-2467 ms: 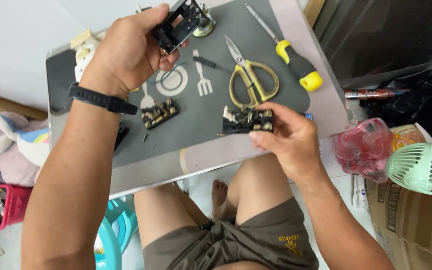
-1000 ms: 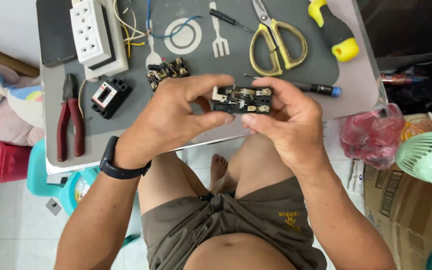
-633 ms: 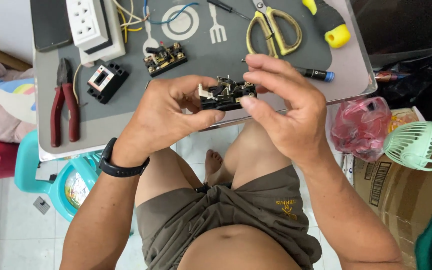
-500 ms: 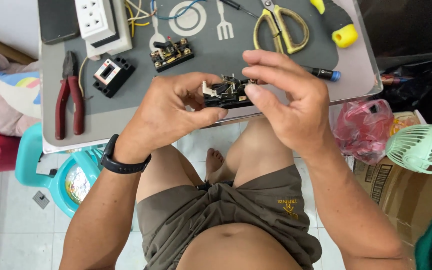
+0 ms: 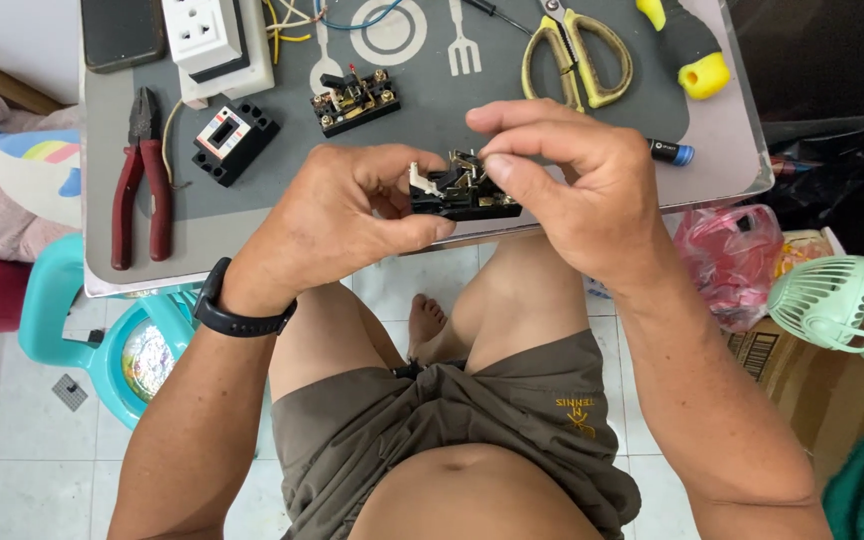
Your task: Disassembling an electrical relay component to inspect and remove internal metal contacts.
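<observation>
Above lap, left hand (image 5: pixel 347 215) cradles switch block (image 5: pixel 462 192); right hand (image 5: pixel 577 190) pinches its top.

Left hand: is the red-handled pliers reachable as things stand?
Probably yes, but not right away: the left hand grips the black switch part together with the right hand. The red-handled pliers lie uncovered on the mat, on that hand's side.

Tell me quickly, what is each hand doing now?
Left hand: closed on the black switch part.
Right hand: fingertips pinch the top of the same part.
</observation>
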